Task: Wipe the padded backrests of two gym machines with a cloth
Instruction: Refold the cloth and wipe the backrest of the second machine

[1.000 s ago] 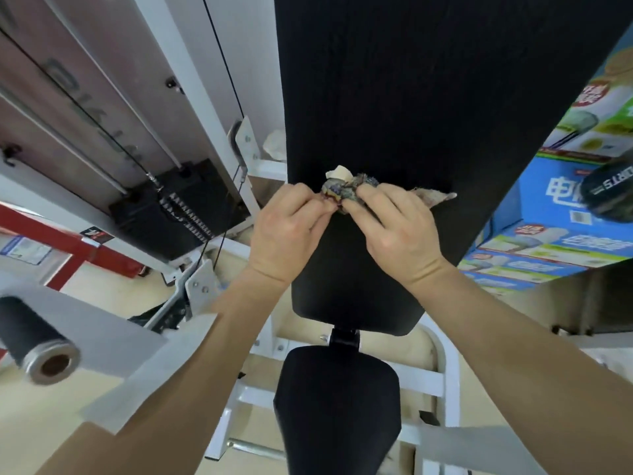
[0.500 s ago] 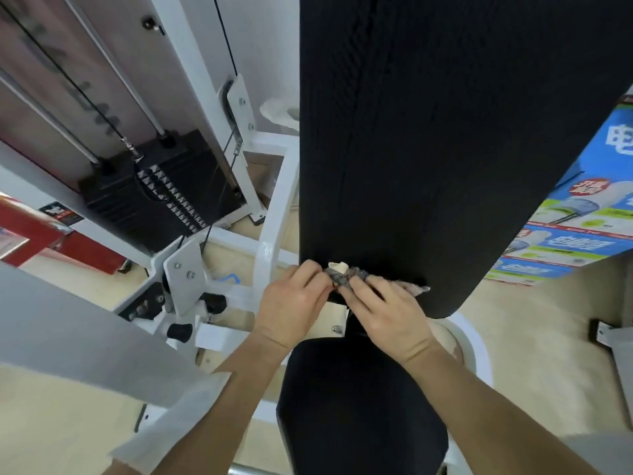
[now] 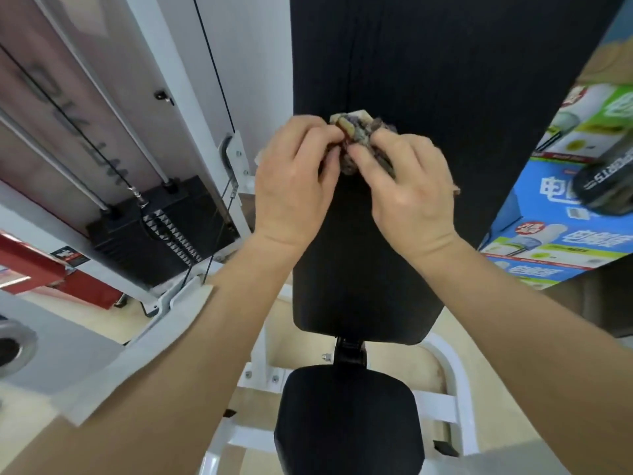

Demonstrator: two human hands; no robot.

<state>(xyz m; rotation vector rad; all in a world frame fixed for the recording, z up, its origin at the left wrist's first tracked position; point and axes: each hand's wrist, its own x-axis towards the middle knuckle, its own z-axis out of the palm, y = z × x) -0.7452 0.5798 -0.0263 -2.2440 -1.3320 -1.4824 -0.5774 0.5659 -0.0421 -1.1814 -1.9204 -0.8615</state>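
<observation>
A long black padded backrest (image 3: 428,80) rises in front of me, with a black seat pad (image 3: 346,416) below it. A small bunched, mottled cloth (image 3: 358,132) is held against the backrest's left half, about mid-height. My left hand (image 3: 294,186) pinches the cloth's left side. My right hand (image 3: 407,186) grips its right side, with a scrap of cloth sticking out past the wrist. Most of the cloth is hidden under my fingers.
The machine's white frame (image 3: 219,159) and a black weight stack (image 3: 161,231) with cables stand at left. Blue and green printed boxes (image 3: 565,241) sit at right behind the pad. A red beam (image 3: 41,269) and a padded roller end (image 3: 10,344) lie at far left.
Both hands with the cloth have moved up the backrest from its bottom edge to about mid-height. The view has tilted back up as well.
</observation>
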